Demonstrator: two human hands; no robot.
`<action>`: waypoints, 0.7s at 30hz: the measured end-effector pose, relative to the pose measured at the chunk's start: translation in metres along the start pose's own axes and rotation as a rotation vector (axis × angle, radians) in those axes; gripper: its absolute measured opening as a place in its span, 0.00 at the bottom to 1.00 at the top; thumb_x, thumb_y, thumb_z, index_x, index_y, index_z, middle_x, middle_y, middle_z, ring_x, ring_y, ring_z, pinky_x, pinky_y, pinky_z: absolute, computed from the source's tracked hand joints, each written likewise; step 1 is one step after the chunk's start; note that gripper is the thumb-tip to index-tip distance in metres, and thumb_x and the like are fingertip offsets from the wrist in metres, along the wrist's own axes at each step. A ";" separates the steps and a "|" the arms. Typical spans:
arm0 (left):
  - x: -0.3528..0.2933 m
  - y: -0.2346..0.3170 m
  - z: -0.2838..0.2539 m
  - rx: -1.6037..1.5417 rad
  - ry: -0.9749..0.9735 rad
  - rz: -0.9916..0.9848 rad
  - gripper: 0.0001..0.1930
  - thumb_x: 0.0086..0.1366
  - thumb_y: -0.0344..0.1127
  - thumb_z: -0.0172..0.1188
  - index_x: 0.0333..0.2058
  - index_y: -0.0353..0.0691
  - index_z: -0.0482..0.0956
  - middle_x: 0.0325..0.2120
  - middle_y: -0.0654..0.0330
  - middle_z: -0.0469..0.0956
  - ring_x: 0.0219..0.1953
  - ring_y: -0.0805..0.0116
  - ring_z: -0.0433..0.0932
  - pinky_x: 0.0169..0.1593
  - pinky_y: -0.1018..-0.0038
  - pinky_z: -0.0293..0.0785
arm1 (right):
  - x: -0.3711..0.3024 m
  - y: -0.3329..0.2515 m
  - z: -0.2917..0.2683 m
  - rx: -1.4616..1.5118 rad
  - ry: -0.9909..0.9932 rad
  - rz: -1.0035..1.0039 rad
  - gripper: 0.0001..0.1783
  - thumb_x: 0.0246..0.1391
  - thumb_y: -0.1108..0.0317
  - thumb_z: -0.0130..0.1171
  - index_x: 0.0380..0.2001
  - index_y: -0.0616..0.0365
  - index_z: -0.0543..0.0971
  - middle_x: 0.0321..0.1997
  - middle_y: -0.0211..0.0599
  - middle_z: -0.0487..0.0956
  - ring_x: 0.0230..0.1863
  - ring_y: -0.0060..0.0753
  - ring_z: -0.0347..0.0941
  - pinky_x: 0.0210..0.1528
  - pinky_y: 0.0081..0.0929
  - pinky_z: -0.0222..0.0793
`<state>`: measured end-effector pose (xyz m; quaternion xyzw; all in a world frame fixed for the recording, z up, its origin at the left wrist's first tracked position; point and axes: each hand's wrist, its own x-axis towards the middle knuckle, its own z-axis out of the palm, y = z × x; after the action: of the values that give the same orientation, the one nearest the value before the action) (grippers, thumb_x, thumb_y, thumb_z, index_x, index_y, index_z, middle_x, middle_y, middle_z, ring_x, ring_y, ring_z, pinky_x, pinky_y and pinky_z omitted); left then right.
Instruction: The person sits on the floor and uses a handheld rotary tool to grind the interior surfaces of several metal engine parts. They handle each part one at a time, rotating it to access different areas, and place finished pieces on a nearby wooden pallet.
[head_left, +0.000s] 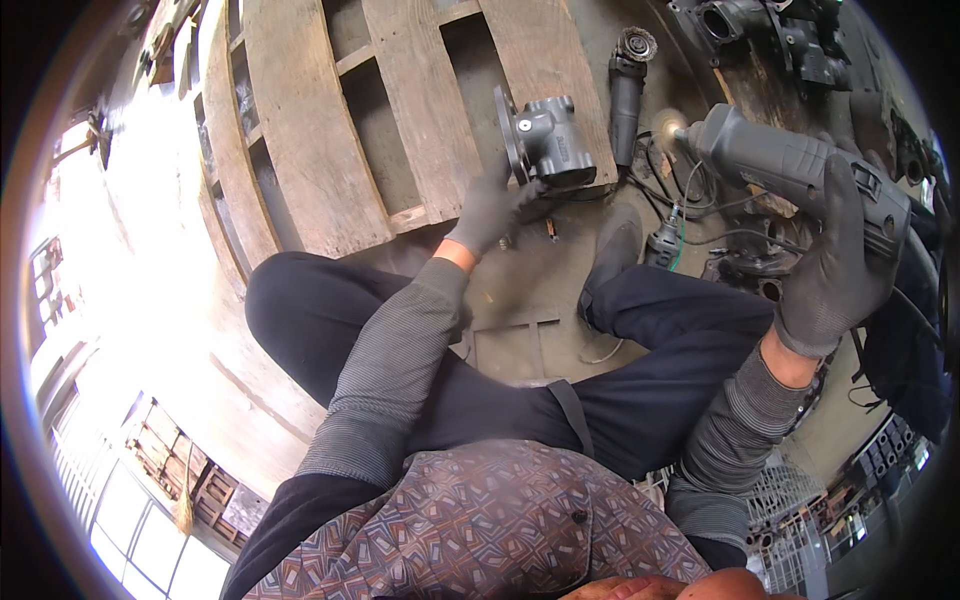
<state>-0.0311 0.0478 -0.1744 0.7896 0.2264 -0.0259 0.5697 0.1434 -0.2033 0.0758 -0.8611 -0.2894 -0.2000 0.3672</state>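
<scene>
My right hand (835, 275), in a dark grey glove, is wrapped round the rear body of a grey straight grinder (770, 150). Its small round tip (668, 124) points left, toward a dark grey metal casting (555, 143), with a gap between them. The casting has a flange on its left side and sits at the near edge of a wooden pallet (415, 110). My left hand (487, 212), gloved too, grips the casting low by the flange; some fingers are hidden behind it.
An angle grinder (627, 95) with a wire cup lies right of the pallet. A smaller power tool (664, 238) lies among cables by my foot. More metal castings (790, 40) are piled at the far right. My bent legs frame the near floor.
</scene>
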 end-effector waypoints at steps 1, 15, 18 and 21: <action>0.004 0.003 -0.005 -0.085 -0.036 -0.038 0.28 0.68 0.44 0.70 0.61 0.37 0.75 0.42 0.58 0.84 0.44 0.69 0.81 0.51 0.68 0.78 | 0.000 -0.002 0.001 0.003 -0.006 0.020 0.15 0.65 0.78 0.58 0.51 0.62 0.86 0.53 0.50 0.83 0.56 0.44 0.82 0.56 0.38 0.83; 0.046 0.030 0.005 -0.157 0.175 -0.262 0.36 0.73 0.65 0.56 0.51 0.28 0.82 0.37 0.53 0.84 0.43 0.65 0.81 0.50 0.68 0.75 | 0.010 -0.031 0.033 0.465 0.118 0.380 0.25 0.56 0.78 0.71 0.55 0.77 0.76 0.53 0.57 0.82 0.55 0.44 0.82 0.56 0.36 0.83; 0.040 0.024 0.012 -0.149 0.257 -0.038 0.38 0.78 0.68 0.41 0.50 0.34 0.82 0.34 0.48 0.84 0.38 0.50 0.82 0.46 0.61 0.76 | 0.010 -0.044 0.044 0.479 0.094 0.410 0.30 0.53 0.79 0.73 0.57 0.79 0.73 0.54 0.57 0.82 0.55 0.44 0.82 0.58 0.37 0.81; 0.034 0.019 0.010 -0.176 0.191 -0.059 0.40 0.78 0.69 0.36 0.53 0.35 0.81 0.39 0.43 0.84 0.44 0.48 0.84 0.50 0.61 0.76 | 0.007 -0.055 0.050 0.552 0.041 0.412 0.31 0.52 0.81 0.73 0.58 0.78 0.72 0.54 0.56 0.82 0.54 0.43 0.82 0.59 0.38 0.81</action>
<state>0.0085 0.0449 -0.1715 0.7285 0.3042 0.0527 0.6116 0.1199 -0.1324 0.0752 -0.7653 -0.1452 -0.0532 0.6248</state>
